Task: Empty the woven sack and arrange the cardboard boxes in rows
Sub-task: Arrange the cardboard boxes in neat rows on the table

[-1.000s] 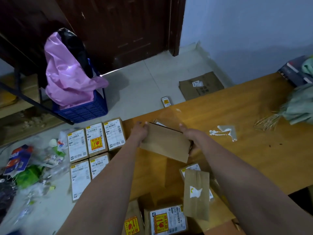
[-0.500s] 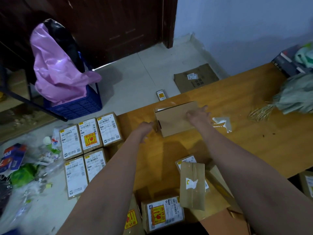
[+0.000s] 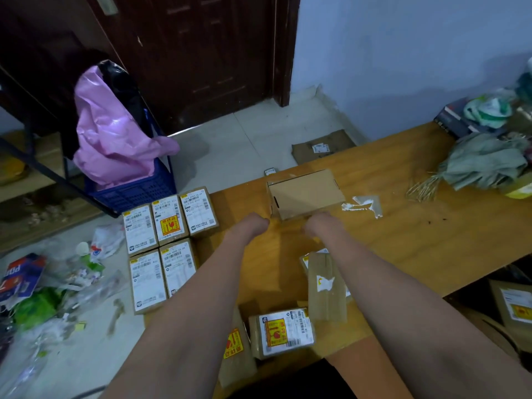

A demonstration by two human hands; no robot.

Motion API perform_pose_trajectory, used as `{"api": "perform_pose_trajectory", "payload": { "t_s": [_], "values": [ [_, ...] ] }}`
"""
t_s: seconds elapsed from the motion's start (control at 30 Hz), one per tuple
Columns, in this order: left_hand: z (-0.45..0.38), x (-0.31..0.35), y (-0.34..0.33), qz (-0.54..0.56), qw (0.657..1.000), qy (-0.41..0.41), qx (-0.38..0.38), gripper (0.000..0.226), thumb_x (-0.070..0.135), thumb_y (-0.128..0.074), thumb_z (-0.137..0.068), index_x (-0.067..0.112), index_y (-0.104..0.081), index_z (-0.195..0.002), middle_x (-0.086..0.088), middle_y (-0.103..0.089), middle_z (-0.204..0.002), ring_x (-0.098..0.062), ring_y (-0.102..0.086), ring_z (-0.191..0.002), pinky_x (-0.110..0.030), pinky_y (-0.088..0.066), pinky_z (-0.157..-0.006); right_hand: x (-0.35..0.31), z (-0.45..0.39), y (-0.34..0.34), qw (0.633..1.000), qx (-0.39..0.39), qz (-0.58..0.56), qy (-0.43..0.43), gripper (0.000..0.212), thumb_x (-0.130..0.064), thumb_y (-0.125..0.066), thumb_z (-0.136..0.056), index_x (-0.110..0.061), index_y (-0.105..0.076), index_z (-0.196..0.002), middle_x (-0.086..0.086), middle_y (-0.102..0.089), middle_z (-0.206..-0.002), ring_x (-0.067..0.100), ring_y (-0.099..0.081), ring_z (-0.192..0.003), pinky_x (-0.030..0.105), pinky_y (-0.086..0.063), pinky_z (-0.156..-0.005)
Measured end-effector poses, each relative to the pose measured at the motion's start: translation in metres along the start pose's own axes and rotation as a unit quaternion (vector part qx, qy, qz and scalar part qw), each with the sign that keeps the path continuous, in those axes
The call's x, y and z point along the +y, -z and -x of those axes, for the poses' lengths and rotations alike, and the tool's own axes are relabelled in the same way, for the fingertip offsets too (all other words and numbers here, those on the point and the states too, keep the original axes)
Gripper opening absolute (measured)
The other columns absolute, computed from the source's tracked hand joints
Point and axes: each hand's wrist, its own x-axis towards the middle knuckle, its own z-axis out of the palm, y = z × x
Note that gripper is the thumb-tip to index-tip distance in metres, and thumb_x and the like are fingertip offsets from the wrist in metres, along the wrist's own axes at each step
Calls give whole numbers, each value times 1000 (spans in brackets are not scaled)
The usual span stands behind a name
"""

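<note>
A plain brown rectangular cardboard box [image 3: 305, 194] lay flat on the orange-brown wooden table [image 3: 417, 234], towards its far left corner. Five labelled cardboard boxes [image 3: 165, 246] stood in two rows on the pale floor beside the table. The crumpled grey-green woven sack [image 3: 483, 164] lay on the table's right end. The left hand [image 3: 253, 226] and right hand [image 3: 318, 224] sat just at the plain box's near edge, fingers curled under and hidden; whether they touched or held it could not be told. Judged stiff and light, possibly fragile by neighbouring warning labels; best taken by opposite side faces.
</note>
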Motion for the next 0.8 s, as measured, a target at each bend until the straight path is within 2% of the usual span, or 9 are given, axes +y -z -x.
{"api": "perform_pose_trajectory", "payload": {
  "t_s": [0.07, 0.17, 0.3, 0.37, 0.43, 0.47, 0.6, 0.67, 0.8],
  "values": [
    [12, -6, -5, -15, 1000, -4, -6, 47, 36, -41, -102, 8, -45, -140, -11, -52, -138, -31, -54, -119, -39, -48, -93, 3, -16, -18, 999, -18, 40, 1, 93, -61, -65, -55, -18, -53, -136, 14, -51, -133, 41, -53, -117, 57, -42, -94],
    [27, -16, -10, -32, 999, -5, -20, 51, 38, -42, -100, 11, -43, -143, -12, -50, -141, -33, -55, -118, -44, -50, -96, 15, -9, -32, 994, -42, 97, -13, 100, -70, -68, -49, -23, -52, -137, 15, -48, -136, 46, -50, -119, 68, -36, -93],
    [47, -31, -11, -33, 999, -12, -27, 54, 41, -42, -100, 12, -39, -146, -11, -49, -142, -32, -56, -118, -46, -50, -97, 41, 109, -19, 989, 23, 130, 69, 55, -48, -60, -75, -21, -62, -124, 12, -57, -128, 41, -54, -117, 57, -47, -92],
    [56, -41, -9, -5, 999, -23, -35, 52, 38, -41, -102, 12, -39, -146, -11, -48, -143, -33, -54, -122, -46, -48, -99, 47, 126, -31, 993, 24, 106, 50, 67, -51, -60, -76, -20, -52, -135, 17, -43, -140, 45, -42, -127, 59, -42, -97],
    [63, -52, -7, 28, 998, -25, -47, 50, 36, -40, -103, 12, -38, -147, -11, -48, -145, -34, -51, -126, -46, -47, -101, 42, 124, -45, 996, 25, 82, -25, 94, -60, -65, -76, -19, -25, -151, 18, -17, -149, 49, -23, -137, 65, -36, -102],
    [66, -58, -5, 39, 998, -23, -49, 50, 35, -40, -104, 12, -37, -148, -11, -47, -145, -34, -51, -127, -46, -46, -101, 38, 126, -50, 996, 21, 65, -53, 99, -58, -67, -77, -22, -14, -153, 17, -8, -149, 49, -17, -139, 67, -36, -102],
    [71, -81, 3, 74, 996, -8, -50, 51, 34, -41, -104, 14, -34, -151, -11, -47, -146, -33, -51, -127, -45, -47, -97, 38, 124, -63, 997, 45, 34, -45, 79, -31, -61, -81, -22, -24, -150, 13, -10, -147, 50, -18, -136, 72, -37, -93],
    [72, -92, 7, 86, 995, -4, -50, 50, 33, -41, -104, 15, -35, -151, -10, -48, -146, -32, -52, -127, -45, -49, -98, 40, 139, -63, 997, 64, 26, -46, 70, -24, -57, -87, -18, -24, -149, 16, -9, -147, 50, -25, -134, 67, -37, -100],
    [75, -107, 15, 113, 993, 2, -45, 50, 31, -42, -104, 14, -35, -150, -11, -49, -145, -32, -53, -126, -44, -51, -93, 36, 154, -62, 993, 100, 28, -47, 63, -27, -56, -92, -13, -28, -146, 19, -17, -139, 47, -35, -125, 60, -41, -101]
  ]
}}
